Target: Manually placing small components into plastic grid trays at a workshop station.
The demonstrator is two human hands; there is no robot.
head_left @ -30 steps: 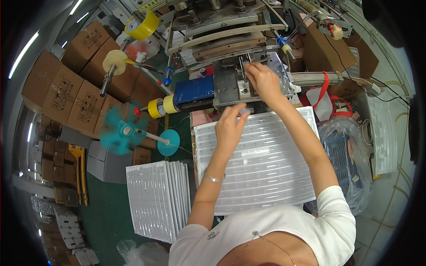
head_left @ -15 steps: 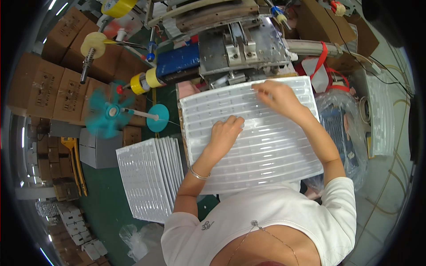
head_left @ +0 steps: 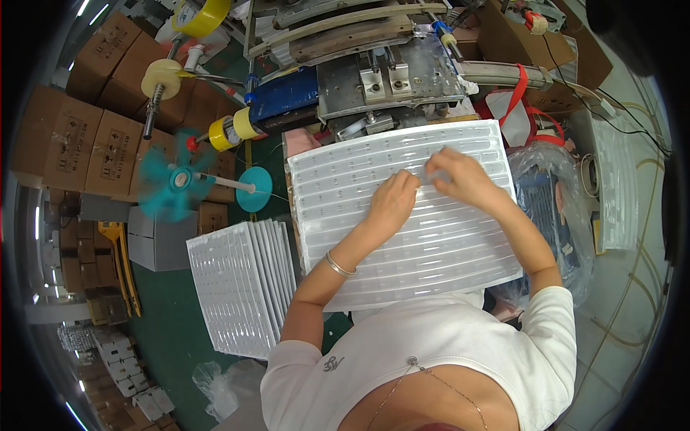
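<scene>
A white plastic tray (head_left: 424, 267) with long ridged rows lies in front of me; small pieces sit in its far rows. My left hand (head_left: 393, 204) is over the tray's middle, fingers curled together, and whatever they hold is too small or hidden to name. Close on its right is my right hand (head_left: 461, 179), fingers bent and pinched towards the left fingertips. Its fingers are a little blurred, and any small piece between them cannot be made out.
Beyond the tray stands a metal machine (head_left: 388, 79) with a blue block (head_left: 284, 95). Several similar trays (head_left: 230, 287) stand stacked at left, near a turning teal fan (head_left: 180, 178). Cardboard boxes (head_left: 68, 140) line the far left. A clear plastic bag (head_left: 550, 215) is at right.
My left hand has moved right and away from me across the tray. My right hand has come slightly nearer, so the two hands are now close together.
</scene>
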